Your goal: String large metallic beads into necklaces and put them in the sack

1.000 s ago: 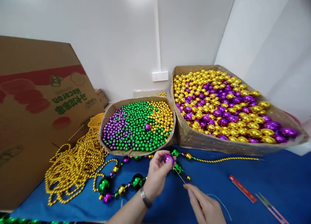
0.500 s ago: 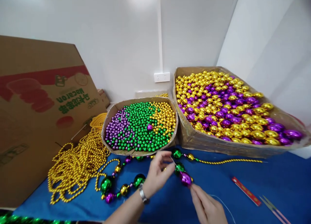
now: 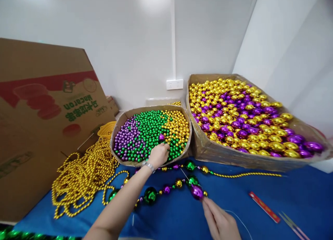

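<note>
My left hand (image 3: 159, 154) reaches into the small cardboard tray (image 3: 118, 120) of purple, green and gold beads, fingers curled down among the green beads; what it grips is hidden. My right hand (image 3: 220, 222) is low at the front, pinching a thin wire or needle (image 3: 185, 174) just under a large purple bead (image 3: 197, 191) threaded on it. A half-made strand of big green, purple and gold beads (image 3: 151, 195) lies on the blue cloth (image 3: 286, 191) between the hands.
A large cardboard tray (image 3: 208, 150) of bigger gold and purple beads stands at right. A pile of gold bead strings (image 3: 83, 177) lies at left beside a leaning carton (image 3: 39, 129). A red ruler (image 3: 264, 207) and tweezers (image 3: 292, 225) lie at front right.
My left hand let go of the purple bead, which slid down the wire to my right hand, then reached up into the small bead tray. The right hand barely moved.
</note>
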`<action>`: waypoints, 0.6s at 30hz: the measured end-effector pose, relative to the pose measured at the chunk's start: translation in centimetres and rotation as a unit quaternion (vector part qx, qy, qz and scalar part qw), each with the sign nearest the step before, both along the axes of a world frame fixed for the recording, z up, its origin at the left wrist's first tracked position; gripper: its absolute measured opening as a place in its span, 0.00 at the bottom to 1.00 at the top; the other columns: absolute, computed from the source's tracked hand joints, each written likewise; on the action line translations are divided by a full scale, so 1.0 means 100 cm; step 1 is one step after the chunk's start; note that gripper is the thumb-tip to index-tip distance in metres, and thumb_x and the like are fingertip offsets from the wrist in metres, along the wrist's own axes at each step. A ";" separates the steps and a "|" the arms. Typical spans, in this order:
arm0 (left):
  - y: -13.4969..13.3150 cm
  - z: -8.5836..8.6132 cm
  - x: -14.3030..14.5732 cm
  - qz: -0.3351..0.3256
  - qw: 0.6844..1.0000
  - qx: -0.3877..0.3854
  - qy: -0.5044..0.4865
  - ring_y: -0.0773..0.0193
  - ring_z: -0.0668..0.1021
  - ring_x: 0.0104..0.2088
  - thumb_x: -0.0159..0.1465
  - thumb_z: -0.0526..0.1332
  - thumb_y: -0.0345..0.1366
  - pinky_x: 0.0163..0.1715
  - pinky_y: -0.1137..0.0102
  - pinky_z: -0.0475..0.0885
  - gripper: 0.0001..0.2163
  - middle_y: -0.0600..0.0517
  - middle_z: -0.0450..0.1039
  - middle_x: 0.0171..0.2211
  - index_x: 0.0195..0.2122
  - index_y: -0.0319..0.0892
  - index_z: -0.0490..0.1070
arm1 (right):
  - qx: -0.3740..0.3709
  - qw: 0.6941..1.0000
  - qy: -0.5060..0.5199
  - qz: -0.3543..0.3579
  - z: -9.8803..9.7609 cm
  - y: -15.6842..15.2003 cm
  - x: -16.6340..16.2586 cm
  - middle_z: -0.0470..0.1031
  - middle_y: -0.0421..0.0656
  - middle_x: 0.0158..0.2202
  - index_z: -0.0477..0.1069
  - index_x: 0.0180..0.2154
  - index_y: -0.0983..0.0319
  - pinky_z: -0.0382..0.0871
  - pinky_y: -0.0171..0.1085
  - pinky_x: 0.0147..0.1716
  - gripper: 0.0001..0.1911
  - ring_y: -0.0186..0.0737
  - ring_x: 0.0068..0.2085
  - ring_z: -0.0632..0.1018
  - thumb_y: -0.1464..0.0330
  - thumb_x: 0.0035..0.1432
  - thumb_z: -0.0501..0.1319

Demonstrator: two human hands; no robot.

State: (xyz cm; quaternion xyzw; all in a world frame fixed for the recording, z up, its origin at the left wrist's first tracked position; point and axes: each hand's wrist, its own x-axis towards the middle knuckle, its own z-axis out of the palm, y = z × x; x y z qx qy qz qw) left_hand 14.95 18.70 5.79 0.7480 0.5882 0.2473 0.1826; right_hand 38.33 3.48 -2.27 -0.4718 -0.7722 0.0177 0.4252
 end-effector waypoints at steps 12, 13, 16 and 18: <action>-0.078 0.009 0.037 -0.008 0.733 -0.215 -0.645 0.58 0.79 0.36 0.55 0.67 0.37 0.34 0.70 0.74 0.10 0.46 0.74 0.36 0.34 0.36 0.74 | -0.001 1.000 0.017 0.005 0.011 -0.006 -0.003 0.80 0.48 0.36 0.73 0.41 0.64 0.76 0.31 0.33 0.16 0.40 0.34 0.81 0.67 0.64 0.48; -0.080 0.008 0.038 -0.003 0.727 -0.220 -0.650 0.59 0.79 0.36 0.54 0.68 0.37 0.34 0.70 0.74 0.10 0.47 0.74 0.35 0.33 0.36 0.74 | 0.000 1.000 0.017 0.002 0.012 -0.007 -0.003 0.80 0.48 0.36 0.73 0.41 0.63 0.76 0.31 0.33 0.16 0.40 0.34 0.81 0.67 0.64 0.48; -0.082 0.006 0.041 0.013 0.711 -0.232 -0.663 0.60 0.79 0.35 0.53 0.69 0.37 0.32 0.72 0.75 0.11 0.48 0.74 0.33 0.33 0.36 0.73 | 0.003 1.000 0.014 -0.004 0.014 -0.009 -0.001 0.80 0.48 0.36 0.73 0.42 0.63 0.76 0.31 0.33 0.16 0.39 0.34 0.81 0.67 0.64 0.48; -0.084 0.006 0.042 0.023 0.706 -0.236 -0.668 0.61 0.79 0.34 0.52 0.69 0.37 0.31 0.73 0.75 0.11 0.50 0.73 0.31 0.33 0.37 0.73 | 0.005 1.000 0.009 -0.003 0.015 -0.010 0.000 0.80 0.47 0.35 0.73 0.41 0.63 0.76 0.31 0.32 0.16 0.39 0.33 0.81 0.67 0.64 0.48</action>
